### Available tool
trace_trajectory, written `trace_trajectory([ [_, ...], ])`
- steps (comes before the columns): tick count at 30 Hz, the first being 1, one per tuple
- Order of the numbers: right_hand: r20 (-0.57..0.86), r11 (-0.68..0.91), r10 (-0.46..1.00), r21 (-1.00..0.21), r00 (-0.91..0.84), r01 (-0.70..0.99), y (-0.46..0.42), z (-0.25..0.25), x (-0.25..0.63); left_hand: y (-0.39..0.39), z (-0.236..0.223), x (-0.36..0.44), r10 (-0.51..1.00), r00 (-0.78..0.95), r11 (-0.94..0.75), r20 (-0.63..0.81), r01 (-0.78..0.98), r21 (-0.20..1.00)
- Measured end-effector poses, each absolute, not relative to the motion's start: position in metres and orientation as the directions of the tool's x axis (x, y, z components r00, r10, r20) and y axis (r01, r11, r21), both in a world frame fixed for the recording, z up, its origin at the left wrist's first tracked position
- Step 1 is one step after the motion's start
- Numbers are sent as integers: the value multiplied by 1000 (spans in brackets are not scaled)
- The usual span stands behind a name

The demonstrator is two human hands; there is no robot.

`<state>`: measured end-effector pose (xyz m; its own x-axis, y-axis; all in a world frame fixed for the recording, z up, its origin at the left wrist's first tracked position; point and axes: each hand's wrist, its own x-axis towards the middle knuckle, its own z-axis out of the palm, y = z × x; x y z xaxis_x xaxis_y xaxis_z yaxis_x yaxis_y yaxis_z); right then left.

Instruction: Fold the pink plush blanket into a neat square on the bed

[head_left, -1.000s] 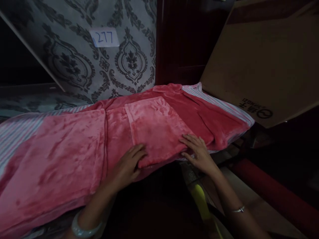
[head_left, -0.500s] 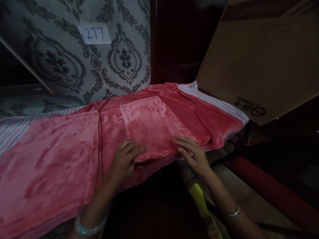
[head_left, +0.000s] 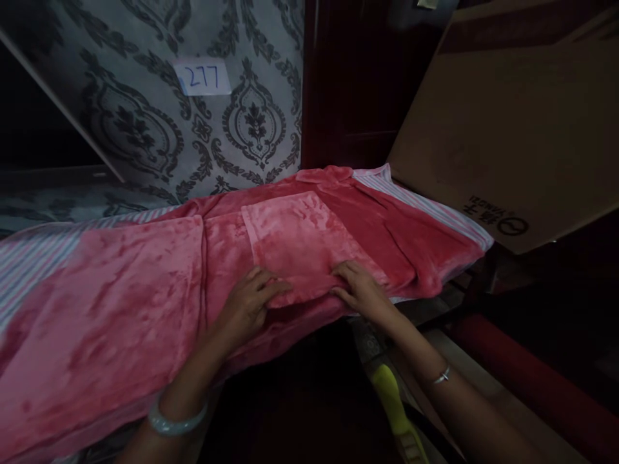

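A folded piece of pink plush cloth (head_left: 302, 241) lies on a larger spread of deeper pink plush fabric (head_left: 225, 241). My left hand (head_left: 251, 303) is closed on the near left edge of the folded cloth, its thumb under the edge and fingers on top. At the near right edge, my right hand (head_left: 362, 290) pinches the same cloth between thumb and fingers. Between the hands the near edge is slightly lifted, with a dark gap beneath it. To the left, another folded pink plush panel (head_left: 120, 303) lies flat.
Striped fabric (head_left: 430, 206) shows along the back and sides under the plush. Behind stand a patterned wall (head_left: 159, 129) with a paper marked 277 (head_left: 206, 77), a dark red door (head_left: 353, 77) and a large cardboard box (head_left: 512, 122). A yellow-green object (head_left: 391, 396) sits below my right forearm.
My right hand has shifted left along the cloth's near edge and now pinches it. My left hand stays at its corner. The view has moved slightly.
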<state>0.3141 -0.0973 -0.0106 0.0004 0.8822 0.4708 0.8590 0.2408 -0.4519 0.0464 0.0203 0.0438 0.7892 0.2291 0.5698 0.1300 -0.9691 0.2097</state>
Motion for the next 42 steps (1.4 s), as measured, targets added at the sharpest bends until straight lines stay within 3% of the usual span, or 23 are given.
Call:
trace_trajectory([
  [5,515,215,857,-403,26,890,-96,-17,308,12,33,34,341,840,-925,422,220,311],
  [10,571,224,819,-397,48,890,-97,-22,303,5,24,20,414,821,-862,394,214,459],
  [16,584,215,809,-396,65,893,-95,-24,302,-4,25,30,484,807,-803,339,255,539],
  [19,576,209,814,-400,67,892,-94,-27,302,-9,18,40,561,743,-793,365,355,495],
  [24,552,225,832,-431,58,874,-97,-21,302,-9,6,50,553,709,-828,437,409,383],
  [29,515,318,857,-472,-35,822,-105,-5,326,0,18,53,538,741,-835,402,403,375],
  [32,471,303,878,-402,-89,864,-107,-1,345,5,25,55,518,758,-849,395,402,342],
  [36,390,304,904,-299,-175,904,-108,-1,352,7,24,54,466,759,-884,454,417,210],
  [42,473,237,875,-229,-105,944,-107,-10,341,9,22,49,356,760,-916,543,399,41],
])
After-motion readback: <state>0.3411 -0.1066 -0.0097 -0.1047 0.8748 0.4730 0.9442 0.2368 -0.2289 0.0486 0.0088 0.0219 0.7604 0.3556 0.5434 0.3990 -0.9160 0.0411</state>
